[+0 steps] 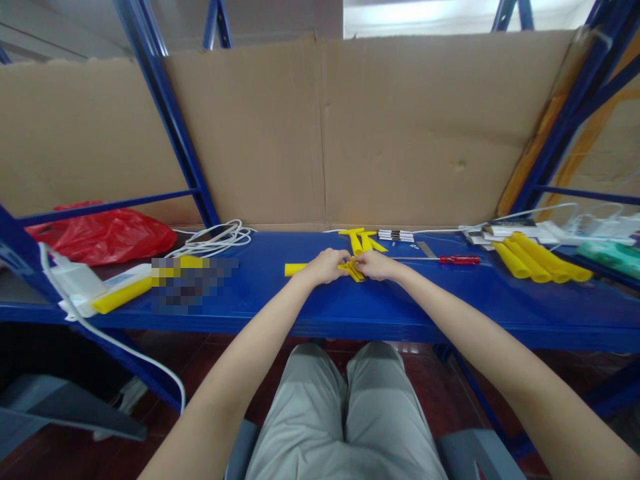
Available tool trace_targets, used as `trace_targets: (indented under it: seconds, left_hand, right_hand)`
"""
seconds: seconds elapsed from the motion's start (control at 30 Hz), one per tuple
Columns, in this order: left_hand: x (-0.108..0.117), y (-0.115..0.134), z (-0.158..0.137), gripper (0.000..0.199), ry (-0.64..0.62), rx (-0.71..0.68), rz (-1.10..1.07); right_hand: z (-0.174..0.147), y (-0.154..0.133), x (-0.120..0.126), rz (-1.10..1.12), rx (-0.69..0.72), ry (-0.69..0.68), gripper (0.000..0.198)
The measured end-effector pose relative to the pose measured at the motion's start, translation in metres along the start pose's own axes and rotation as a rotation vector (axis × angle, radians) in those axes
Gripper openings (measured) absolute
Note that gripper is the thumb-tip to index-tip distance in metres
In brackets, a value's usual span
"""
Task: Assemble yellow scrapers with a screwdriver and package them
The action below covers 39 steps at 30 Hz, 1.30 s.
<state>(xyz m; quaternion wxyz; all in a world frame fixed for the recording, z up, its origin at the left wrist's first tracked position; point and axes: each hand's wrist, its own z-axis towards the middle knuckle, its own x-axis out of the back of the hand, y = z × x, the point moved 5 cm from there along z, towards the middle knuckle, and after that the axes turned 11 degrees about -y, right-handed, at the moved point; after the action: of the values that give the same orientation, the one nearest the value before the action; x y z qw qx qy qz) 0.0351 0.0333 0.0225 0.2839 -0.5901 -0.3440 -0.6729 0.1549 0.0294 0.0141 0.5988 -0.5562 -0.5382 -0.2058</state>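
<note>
Over the blue bench (265, 300), my left hand (325, 265) is closed around a yellow plastic piece whose round, tube-like end (294, 269) sticks out to the left. My right hand (379, 265) pinches the yellow part (357, 273) at its other end, which looks flat and split open. The fingertips of both hands nearly meet there and hide much of the piece. Just behind the hands lie other yellow plastic parts (355, 241). A screwdriver with a red handle (459, 260) rests to the right of my right hand, its shaft pointing toward it.
Several yellow tubes (543, 260) lie at the right near white boxes (520, 232). Small black-and-white pieces (396, 236) sit at the back. On the left are a red plastic bag (107, 233), coiled white cable (220, 239) and another yellow tube (123, 295). Cardboard (250, 133) stands behind.
</note>
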Motion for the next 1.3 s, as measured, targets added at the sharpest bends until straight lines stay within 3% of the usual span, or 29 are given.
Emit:
trace_targets:
  seconds: [0.33, 0.8, 1.07, 1.23, 1.3]
  left_hand:
    - [-0.001, 0.002, 0.001, 0.030, -0.055, -0.083, 0.031]
    - [0.001, 0.005, 0.000, 0.024, -0.018, -0.077, -0.004]
    - [-0.001, 0.006, 0.000, 0.024, -0.020, -0.081, 0.040]
    - [0.002, 0.006, 0.002, 0.016, 0.092, -0.151, 0.081]
    - [0.003, 0.008, 0.002, 0.014, 0.142, -0.209, 0.081]
  right_hand:
    - [-0.004, -0.002, 0.001, 0.023, 0.012, 0.002, 0.032]
    - [0.002, 0.012, -0.002, 0.346, 0.059, -0.021, 0.022]
    - [0.004, 0.020, -0.002, 0.535, -0.003, -0.057, 0.017]
    - [-0.004, 0.028, 0.017, 0.655, 0.016, 0.153, 0.014]
    - [-0.006, 0.030, 0.021, 0.662, 0.026, 0.165, 0.005]
